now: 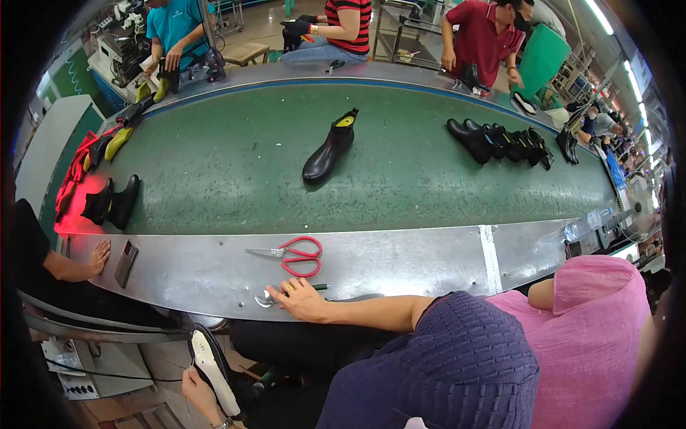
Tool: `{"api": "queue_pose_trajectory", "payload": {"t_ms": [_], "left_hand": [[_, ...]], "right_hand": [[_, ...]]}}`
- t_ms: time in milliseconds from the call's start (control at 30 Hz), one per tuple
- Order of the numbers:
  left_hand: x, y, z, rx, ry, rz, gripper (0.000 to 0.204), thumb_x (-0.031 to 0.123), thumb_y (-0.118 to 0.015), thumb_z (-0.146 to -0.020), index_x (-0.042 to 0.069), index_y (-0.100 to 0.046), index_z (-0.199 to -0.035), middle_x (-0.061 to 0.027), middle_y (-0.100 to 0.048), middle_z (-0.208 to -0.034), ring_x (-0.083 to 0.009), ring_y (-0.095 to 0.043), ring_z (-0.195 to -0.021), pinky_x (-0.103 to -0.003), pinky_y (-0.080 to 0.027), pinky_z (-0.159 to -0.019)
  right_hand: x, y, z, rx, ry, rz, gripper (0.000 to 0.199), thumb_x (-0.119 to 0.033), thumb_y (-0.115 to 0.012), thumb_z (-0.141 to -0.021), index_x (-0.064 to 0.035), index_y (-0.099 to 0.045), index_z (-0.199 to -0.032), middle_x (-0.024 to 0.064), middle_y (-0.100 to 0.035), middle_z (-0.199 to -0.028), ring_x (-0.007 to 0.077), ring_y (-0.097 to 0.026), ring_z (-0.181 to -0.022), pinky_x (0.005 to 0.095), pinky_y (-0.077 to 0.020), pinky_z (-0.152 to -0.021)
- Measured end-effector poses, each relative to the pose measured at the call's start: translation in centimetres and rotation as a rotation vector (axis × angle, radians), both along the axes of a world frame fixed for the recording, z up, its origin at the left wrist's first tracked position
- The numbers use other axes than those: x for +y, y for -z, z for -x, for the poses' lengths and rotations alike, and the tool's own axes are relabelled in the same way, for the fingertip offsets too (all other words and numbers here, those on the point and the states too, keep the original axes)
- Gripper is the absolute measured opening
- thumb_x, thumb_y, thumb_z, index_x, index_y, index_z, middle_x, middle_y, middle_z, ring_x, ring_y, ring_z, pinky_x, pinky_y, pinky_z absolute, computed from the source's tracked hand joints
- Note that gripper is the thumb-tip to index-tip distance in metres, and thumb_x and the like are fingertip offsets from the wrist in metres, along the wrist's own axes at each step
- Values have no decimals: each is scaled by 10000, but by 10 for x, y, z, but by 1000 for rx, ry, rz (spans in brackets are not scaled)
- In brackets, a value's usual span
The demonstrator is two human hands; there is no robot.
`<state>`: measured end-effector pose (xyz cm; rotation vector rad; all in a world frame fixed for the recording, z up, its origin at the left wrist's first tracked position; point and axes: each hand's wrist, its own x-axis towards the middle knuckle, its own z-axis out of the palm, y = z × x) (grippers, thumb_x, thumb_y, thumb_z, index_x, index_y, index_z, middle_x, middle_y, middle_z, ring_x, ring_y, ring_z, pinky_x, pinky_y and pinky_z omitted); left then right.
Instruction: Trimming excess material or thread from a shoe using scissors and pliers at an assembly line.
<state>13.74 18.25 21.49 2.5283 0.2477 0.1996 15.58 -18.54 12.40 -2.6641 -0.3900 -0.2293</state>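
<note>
Right hand point(304, 300): reaches across from the lower right in a purple knit sleeve point(457, 350) and lies on the steel bench point(400, 261) at about 6 o'clock. Fingers are stretched out and a little apart, tips on a green pen point(318, 287) and touching a small metal tool point(264, 299). It clamps nothing.
Left hand point(200, 393): low at 7 o'clock, below the bench edge, fingers closed round a shoe sole point(213, 368).
Sole: long, pale inside with a dark rim, running from the hand up toward the bench edge.
Pen: lies flat on the bench, partly under the right fingertips.
Metal tool: just at 9 o'clock of the right hand, on the bench; too small to tell its kind.
Scissors point(293, 256): red handles, closed blades pointing to 9 o'clock, just at 12 o'clock of the right hand, apart from it.
Belt point(236, 157): green conveyor beyond the bench.
Boot point(329, 149): black, yellow inside, alone at mid-belt, lying tilted.
Boot pair point(111, 202): black, at 9 o'clock on the belt, lit red.
Boot row point(500, 141): several black boots at 2 o'clock on the belt.
Phone point(126, 263): dark, flat on the bench at 8 o'clock.
Neighbour's hand point(98, 256): another person's, flat on the bench beside the phone.
Far side: three people work at 12 o'clock across the belt.
Pink garment point(593, 322): another person at 4 o'clock.
</note>
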Motion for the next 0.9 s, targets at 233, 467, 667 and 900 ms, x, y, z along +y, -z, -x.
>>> {"api": "queue_pose_trajectory", "payload": {"t_ms": [233, 467, 667, 900], "left_hand": [[-42, -18, -7, 122, 185, 330, 435, 286, -495, -1005, -68, -570, -1247, -151, -682, -1099, -189, -611, -958, -289, -459, -852], [-59, -14, 2, -72, -23, 16, 318, 291, -459, -986, 29, -638, -973, -238, -623, -859, -441, -574, -799, -497, -436, -685], [-51, -42, -11, 209, -138, 240, 367, 392, -589, -912, 41, -685, -961, -178, -670, -809, -374, -642, -793, -467, -468, -687], [-111, -28, 64, 1, -49, 10, 1061, 217, -882, -579, -116, -306, -1406, -279, -532, -1262, -421, -496, -1188, -430, -364, -1056]], "right_hand": [[-24, -57, -51, 983, -16, -562, 425, -264, -612, -890, -43, -553, -1249, 204, -604, -1145, 294, -583, -1070, 406, -464, -854], [10, -129, -35, 937, -411, -735, 483, -71, -699, -797, -93, -560, -1258, 70, -588, -1217, 164, -566, -1022, 312, -491, -840], [59, -175, -51, 1064, -604, -436, 640, -125, -639, -903, -28, -341, -1462, 55, -664, -957, 146, -634, -815, 300, -500, -758], [124, -205, -74, 1035, -858, 236, 607, -90, -600, -899, -64, -347, -1450, 85, -652, -872, 159, -621, -769, 314, -503, -737]]}}
